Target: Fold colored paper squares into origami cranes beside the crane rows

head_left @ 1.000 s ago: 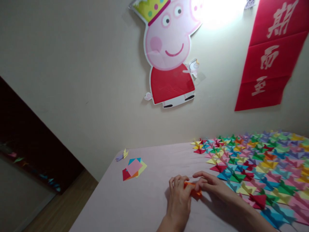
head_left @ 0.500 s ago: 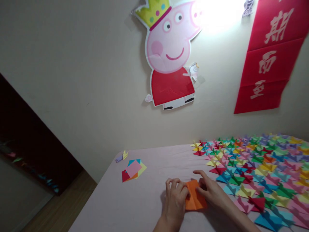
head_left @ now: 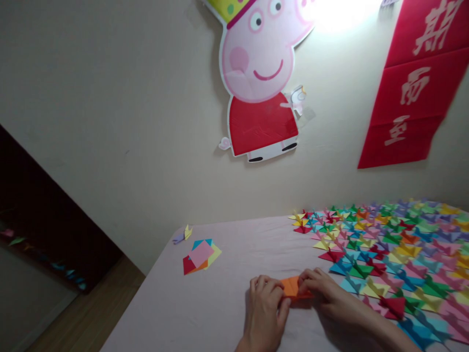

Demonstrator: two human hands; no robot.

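Note:
A small orange sheet of origami paper (head_left: pixel 292 287) lies on the pale pink tabletop, doubled over into a strip. My left hand (head_left: pixel 266 304) has its fingers curled over the paper's left end, thumb at the near edge. At the right end, my right hand (head_left: pixel 319 289) pinches the paper, its fingertips partly hiding it. Just right of that hand begin rows of folded paper cranes (head_left: pixel 370 269) in many colours.
Loose coloured paper squares (head_left: pixel 201 254) lie fanned out on the left of the table (head_left: pixel 176 313). Beyond them are a yellow and a purple folded piece (head_left: pixel 183 234). A cartoon pig cutout (head_left: pixel 262 93) and a red banner (head_left: pixel 406 98) hang on the wall behind.
The orange paper was opened flatter with a crease down it; now it is folded over into a shorter strip. My right hand has closed on its right end. The view has shifted slightly.

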